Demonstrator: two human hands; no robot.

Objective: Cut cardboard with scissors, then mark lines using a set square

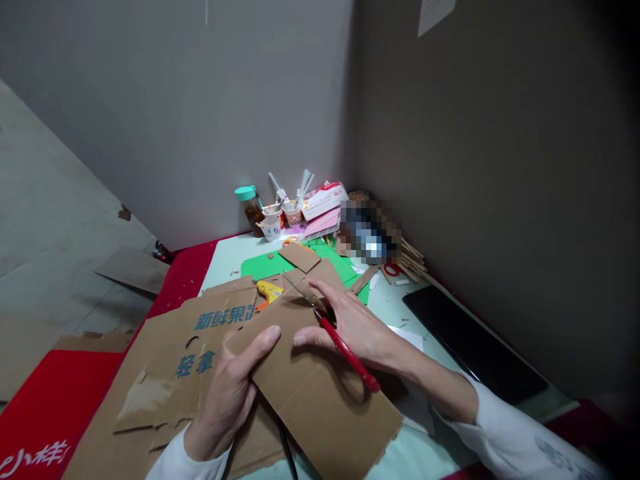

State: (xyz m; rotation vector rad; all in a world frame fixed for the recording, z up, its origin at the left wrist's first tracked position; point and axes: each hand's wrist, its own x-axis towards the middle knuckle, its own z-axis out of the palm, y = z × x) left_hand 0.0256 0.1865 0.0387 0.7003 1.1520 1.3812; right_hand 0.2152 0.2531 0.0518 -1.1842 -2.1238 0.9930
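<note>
Two bare hands work one flat brown corrugated cardboard piece (320, 393) above the pale green tabletop (400, 300): left hand (227, 393) grips its near-left edge, thumb on top, fingers underneath. Right hand (350, 320) is closed around red-handled scissors (345, 350), whose blades appear to meet the cardboard's far edge, though blur hides the tips. Beneath lies a larger brown carton sheet with blue printed characters (200, 347); a yellow glue gun (270, 291) sits just beyond it.

The left hand (227, 393) pinches a cardboard piece (320, 393) by its near edge. The right hand (357, 327) works red-handled scissors (345, 350) into it, just beyond that grip. A glue gun (269, 291) lies farther off on the worktop (400, 300).
</note>
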